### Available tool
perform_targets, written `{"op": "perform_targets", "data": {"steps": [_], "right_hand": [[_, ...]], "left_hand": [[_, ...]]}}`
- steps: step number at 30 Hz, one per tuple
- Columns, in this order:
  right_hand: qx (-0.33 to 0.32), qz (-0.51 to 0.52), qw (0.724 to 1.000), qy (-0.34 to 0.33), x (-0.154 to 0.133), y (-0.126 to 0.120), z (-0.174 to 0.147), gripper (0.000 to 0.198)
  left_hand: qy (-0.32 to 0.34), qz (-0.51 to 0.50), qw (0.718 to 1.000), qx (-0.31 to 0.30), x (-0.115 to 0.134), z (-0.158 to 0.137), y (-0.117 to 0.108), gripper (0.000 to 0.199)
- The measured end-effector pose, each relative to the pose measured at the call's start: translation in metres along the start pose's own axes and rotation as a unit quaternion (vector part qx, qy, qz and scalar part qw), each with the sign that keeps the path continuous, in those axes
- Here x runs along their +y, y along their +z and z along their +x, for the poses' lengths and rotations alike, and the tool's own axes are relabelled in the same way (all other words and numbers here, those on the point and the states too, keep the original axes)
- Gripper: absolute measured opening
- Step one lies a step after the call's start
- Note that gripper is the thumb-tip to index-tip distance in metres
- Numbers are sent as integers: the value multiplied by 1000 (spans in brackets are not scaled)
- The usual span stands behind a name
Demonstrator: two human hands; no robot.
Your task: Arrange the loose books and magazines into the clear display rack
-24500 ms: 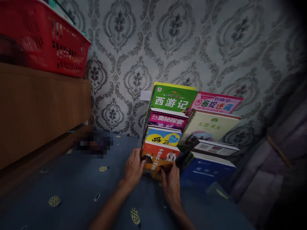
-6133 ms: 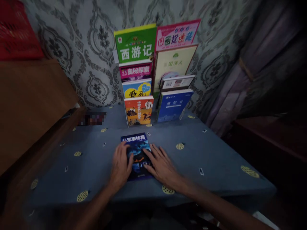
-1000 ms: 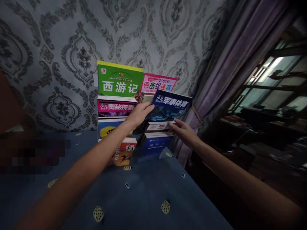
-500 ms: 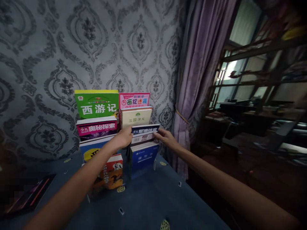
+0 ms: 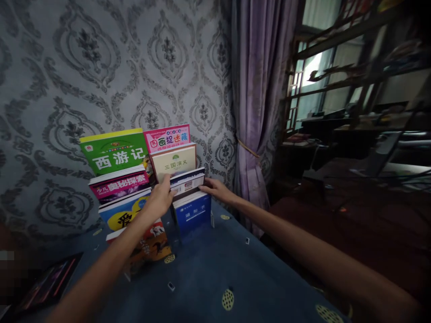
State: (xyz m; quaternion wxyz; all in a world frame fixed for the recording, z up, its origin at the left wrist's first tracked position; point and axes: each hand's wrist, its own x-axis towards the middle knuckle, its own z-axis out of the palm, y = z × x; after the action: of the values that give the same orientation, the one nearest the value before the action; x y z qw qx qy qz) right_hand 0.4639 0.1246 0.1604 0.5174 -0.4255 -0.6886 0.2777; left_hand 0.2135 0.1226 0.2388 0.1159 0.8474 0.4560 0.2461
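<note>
My left hand (image 5: pixel 163 195) is closed on the left edge of a dark navy book (image 5: pixel 193 175), with thumb and fingers pinching it. On the opposite edge, my right hand (image 5: pixel 215 189) grips the same book. It stands in the right-hand row, behind a book showing a white barcode strip (image 5: pixel 186 186) and in front of the cream book (image 5: pixel 173 162). The blue book (image 5: pixel 193 215) stands at the front of that row. Most of the navy book's cover is hidden. My left forearm partly covers the left-hand row.
The left row holds a green book (image 5: pixel 114 150), a magenta book (image 5: pixel 121 186), a blue-and-yellow book (image 5: pixel 116 217) and an orange-brown book (image 5: pixel 156 246). A pink book (image 5: pixel 168 137) stands at the back right. A dark flat item (image 5: pixel 50 282) lies left on the blue tablecloth (image 5: pixel 202 278). A purple curtain (image 5: pixel 256 112) hangs beyond.
The navy book has sunk lower between its neighbours, so its title no longer shows above the barcode strip. Both hands stay on it. The view has turned to the right.
</note>
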Motion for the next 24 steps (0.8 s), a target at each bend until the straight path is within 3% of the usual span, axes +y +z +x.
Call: {"op": "perform_targets", "data": {"steps": [4, 7, 10, 13, 19, 24], "right_hand": [[8, -58, 998, -18, 0, -2, 16, 44], [-23, -90, 996, -13, 2, 0, 21, 40], [-27, -81, 996, -24, 2, 3, 22, 41], [-24, -39, 998, -48, -1, 4, 25, 42], [-28, -2, 998, -52, -6, -1, 33, 42], [0, -31, 998, -46, -1, -9, 24, 47]], "left_hand": [[-7, 22, 1000, 2, 2, 3, -10, 46], [-22, 81, 995, -53, 6, 2, -16, 47], [-22, 148, 984, -98, 11, -1, -16, 46], [-8, 167, 982, -87, 11, -2, -13, 40], [-40, 86, 994, -50, 7, 5, -7, 31], [-52, 78, 993, -66, 13, 11, 5, 52]]}}
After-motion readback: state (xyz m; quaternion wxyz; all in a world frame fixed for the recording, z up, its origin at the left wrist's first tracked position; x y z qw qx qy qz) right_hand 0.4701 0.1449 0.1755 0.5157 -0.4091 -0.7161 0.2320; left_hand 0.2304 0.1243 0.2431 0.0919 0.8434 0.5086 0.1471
